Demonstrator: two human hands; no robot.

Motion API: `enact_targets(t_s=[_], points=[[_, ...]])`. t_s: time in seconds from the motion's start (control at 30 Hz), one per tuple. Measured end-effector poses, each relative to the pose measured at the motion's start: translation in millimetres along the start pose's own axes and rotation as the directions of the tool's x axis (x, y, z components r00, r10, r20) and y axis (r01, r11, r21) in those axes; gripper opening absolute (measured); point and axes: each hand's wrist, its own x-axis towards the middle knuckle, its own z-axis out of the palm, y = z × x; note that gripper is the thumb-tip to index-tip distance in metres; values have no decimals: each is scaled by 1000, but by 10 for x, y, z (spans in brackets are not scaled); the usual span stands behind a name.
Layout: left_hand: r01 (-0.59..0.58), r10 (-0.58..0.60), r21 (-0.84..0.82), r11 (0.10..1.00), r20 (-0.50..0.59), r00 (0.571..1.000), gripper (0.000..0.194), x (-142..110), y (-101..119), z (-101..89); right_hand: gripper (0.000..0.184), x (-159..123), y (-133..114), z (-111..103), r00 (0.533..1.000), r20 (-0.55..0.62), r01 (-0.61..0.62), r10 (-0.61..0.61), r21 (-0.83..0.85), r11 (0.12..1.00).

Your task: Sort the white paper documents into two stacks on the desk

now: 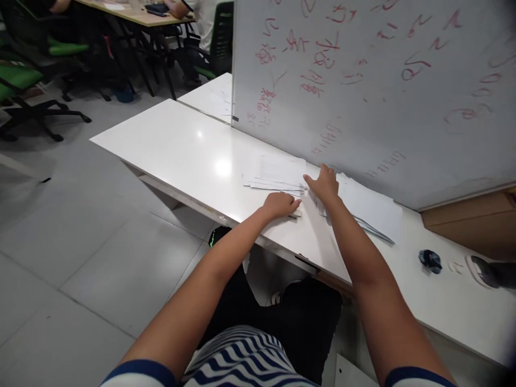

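Observation:
My left hand [282,205] is closed over a small pale block-like object [296,214] on the white desk [173,142]; most of that object is hidden under the fingers. A fanned stack of white paper sheets [278,171] lies just beyond this hand. My right hand [324,185] is at the right end of that stack, thumb and fingers apart, with nothing visible in its grasp. Partly behind my right wrist rests a second, thicker stack of papers [365,207], its edges uneven.
A whiteboard [363,86] with red writing stands along the desk's back edge. To the right are a cardboard box [470,223], a dark blue crumpled item [430,261] and a dark rounded object [486,271]. Green chairs [20,78] and people at another table [149,16] are farther back.

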Motion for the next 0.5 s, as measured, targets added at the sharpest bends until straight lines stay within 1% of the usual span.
enact_targets(t_s=[0.07,0.13,0.17,0.23,0.3,0.37,0.5], points=[[14,-14,10,1000,-11,1000,58,-3,0,-6,57,-224,283,-145,996,-68,47,-49,-29,998],[20,-19,23,1000,-12,1000,58,-1,2,-14,51,-456,639,-240,989,-131,68,-76,-61,996],[21,-21,29,999,-10,1000,59,0,3,-17,53,-565,825,-258,986,-152,55,-65,-69,996],[31,-31,38,999,-12,999,59,3,7,-21,64,-749,1161,-236,992,-128,-16,9,-55,998],[56,-55,47,997,-22,998,60,7,10,-22,69,-879,1393,-164,992,-98,-83,82,-3,997],[81,-80,53,995,-30,996,60,12,13,-19,66,-957,1499,-88,987,-125,-93,97,37,995],[102,-100,56,993,-43,994,61,16,16,-18,56,-1015,1480,-35,972,-227,-48,59,57,997]])
